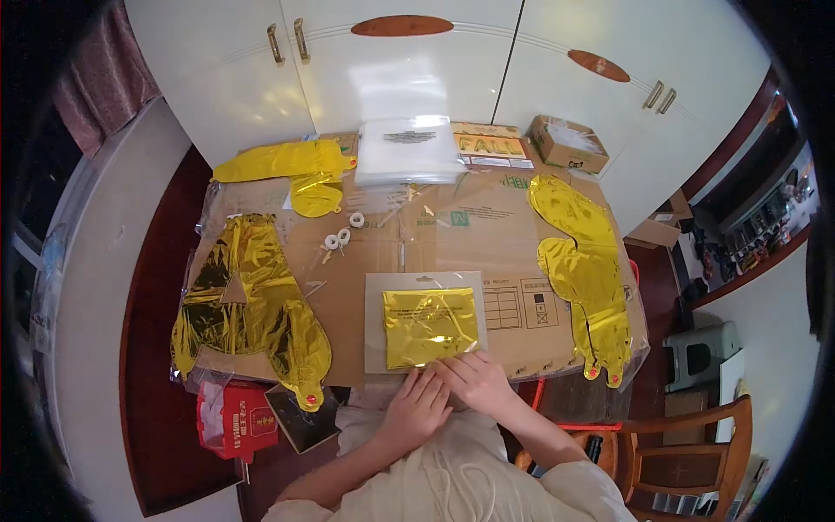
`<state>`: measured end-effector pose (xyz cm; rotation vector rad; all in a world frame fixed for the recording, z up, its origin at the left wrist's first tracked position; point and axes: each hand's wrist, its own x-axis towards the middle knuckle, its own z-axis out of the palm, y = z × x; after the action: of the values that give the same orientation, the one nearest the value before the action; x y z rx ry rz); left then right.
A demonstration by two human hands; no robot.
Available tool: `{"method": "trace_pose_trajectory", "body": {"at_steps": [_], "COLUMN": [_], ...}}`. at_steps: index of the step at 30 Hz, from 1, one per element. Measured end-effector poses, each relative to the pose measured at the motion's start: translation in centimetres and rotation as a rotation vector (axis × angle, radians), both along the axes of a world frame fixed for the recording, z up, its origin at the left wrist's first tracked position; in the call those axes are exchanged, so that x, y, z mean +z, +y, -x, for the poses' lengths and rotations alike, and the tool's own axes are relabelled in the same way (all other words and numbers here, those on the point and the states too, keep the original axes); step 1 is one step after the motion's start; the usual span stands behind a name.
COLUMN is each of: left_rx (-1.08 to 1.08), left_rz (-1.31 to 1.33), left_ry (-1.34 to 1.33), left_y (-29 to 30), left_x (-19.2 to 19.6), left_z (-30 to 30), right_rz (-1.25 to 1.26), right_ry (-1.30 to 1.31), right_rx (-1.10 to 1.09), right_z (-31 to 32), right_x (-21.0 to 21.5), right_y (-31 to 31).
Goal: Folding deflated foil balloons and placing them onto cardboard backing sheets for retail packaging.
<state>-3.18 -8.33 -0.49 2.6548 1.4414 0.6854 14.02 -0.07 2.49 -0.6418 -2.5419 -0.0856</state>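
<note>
A folded gold foil balloon (428, 324) lies inside a clear plastic bag (374, 304) with a pale card back and a hang slot at its far edge. The bag rests flat at the near middle of the cardboard-covered table. My left hand (419, 407) and my right hand (476, 381) meet at its near edge, closed, with their fingertips pinching the plastic there. To the left is a flat gold foil balloon (248, 291) with a triangular opening. A curvy gold foil balloon (584, 261) is spread at the right. Another gold balloon (287, 163) lies folded at the far left.
A stack of clear plastic bags (409, 157) stands at the back, beside printed cards (493, 146) and a small open cardboard box (570, 143). Small white ribbon rolls (344, 236) sit left of centre. A red bag (248, 418) hangs below left; a wooden chair (735, 452) stands right.
</note>
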Motion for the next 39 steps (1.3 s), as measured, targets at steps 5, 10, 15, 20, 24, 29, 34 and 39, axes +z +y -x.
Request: {"method": "trace_pose_trajectory", "body": {"at_steps": [5,10,15,20,24,29,34,39], "left_rx": [0.127,0.181,0.212,0.186,0.151,0.144,0.141,0.03], "left_rz": [0.104,0.134,0.154,0.178,0.216,0.187,0.187,0.053], "left_ry": [0.088,0.154,0.186,0.208,0.244,0.271,0.22,0.041], "left_y": [0.6,0.5,0.2,0.1,0.2,0.2,-0.2,-1.8], "left_x": [1.1,1.3,1.4,1.5,1.7,1.4,1.2,1.1], "left_z": [0.2,0.7,1.1,1.8,2.2,2.4,2.6,4.0], "right_rz": [0.007,-0.008,0.042,0.063,0.066,0.037,0.047,0.041], "right_ry": [-0.009,0.01,0.059,0.06,0.024,0.007,-0.01,-0.037], "right_rx": [-0.024,-0.192,-0.261,-0.268,-0.247,-0.221,-0.221,-0.222], "right_z": [-0.4,-2.5,-3.6,-4.0,-4.3,-4.3,-4.2,-3.9], "right_x": [0.1,-0.8,-1.6,-2.5,-2.3,-1.9,-1.5,-0.9], "right_y": [-0.3,-0.7,-0.8,-0.7,-0.6,-0.4,-0.2,-0.2]}}
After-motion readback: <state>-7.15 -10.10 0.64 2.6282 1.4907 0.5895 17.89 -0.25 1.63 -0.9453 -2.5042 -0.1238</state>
